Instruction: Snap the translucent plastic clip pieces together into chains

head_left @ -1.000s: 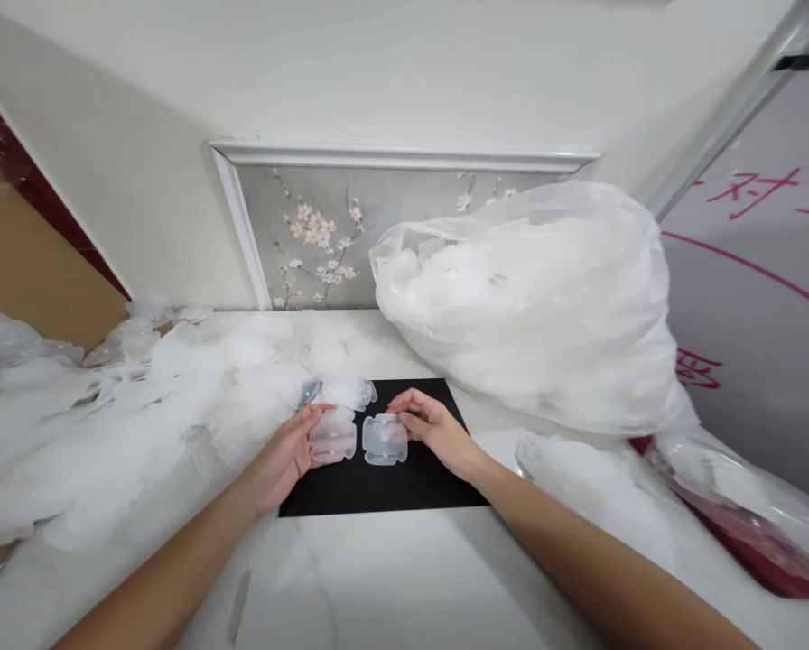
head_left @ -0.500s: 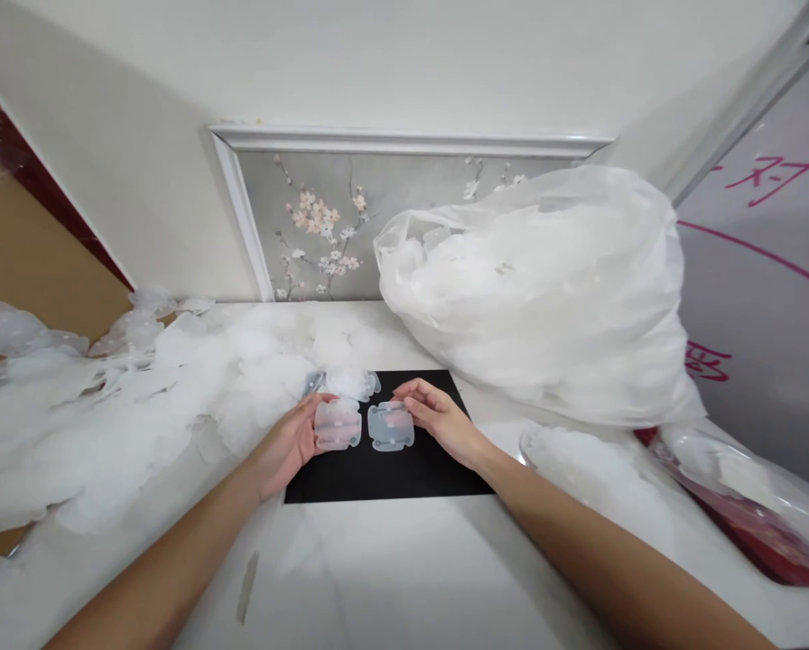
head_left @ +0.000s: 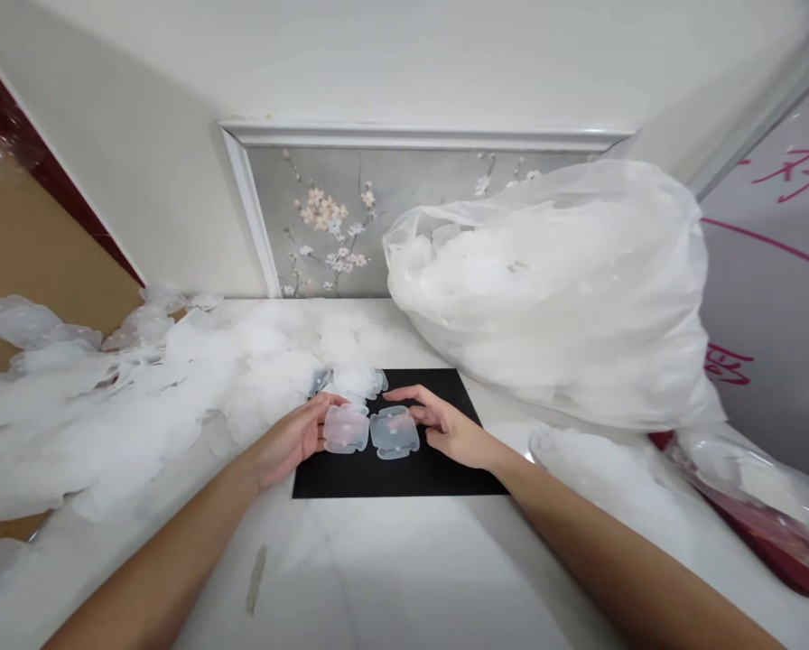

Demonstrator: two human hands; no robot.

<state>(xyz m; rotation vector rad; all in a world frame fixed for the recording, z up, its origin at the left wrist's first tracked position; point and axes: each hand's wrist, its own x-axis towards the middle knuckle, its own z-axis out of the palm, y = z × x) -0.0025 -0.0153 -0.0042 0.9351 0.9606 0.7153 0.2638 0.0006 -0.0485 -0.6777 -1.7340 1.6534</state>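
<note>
Two small translucent plastic pieces with notched, rounded outlines show side by side over a black mat (head_left: 377, 478). My left hand (head_left: 296, 442) grips the left plastic piece (head_left: 346, 429) at its left edge, with some fingers seen through it. On the other side, my right hand (head_left: 451, 433) has its index finger stretched out and its thumb apart from the right plastic piece (head_left: 395, 433). Some of its fingertips lie behind that piece's upper right edge; whether they touch it I cannot tell. More translucent pieces (head_left: 357, 381) lie at the mat's back left edge.
A large heap of similar translucent pieces (head_left: 140, 406) covers the left of the white table (head_left: 350, 560). Behind on the right stands a big, full white plastic bag (head_left: 553, 298). A clear bag (head_left: 763, 487) lies at the right edge. A whiteboard (head_left: 776, 298) with red writing stands beyond it.
My right thumb has come away from the right piece, and the fingers have spread. The right piece has tilted slightly. My left hand keeps its hold, and the view has shifted a little.
</note>
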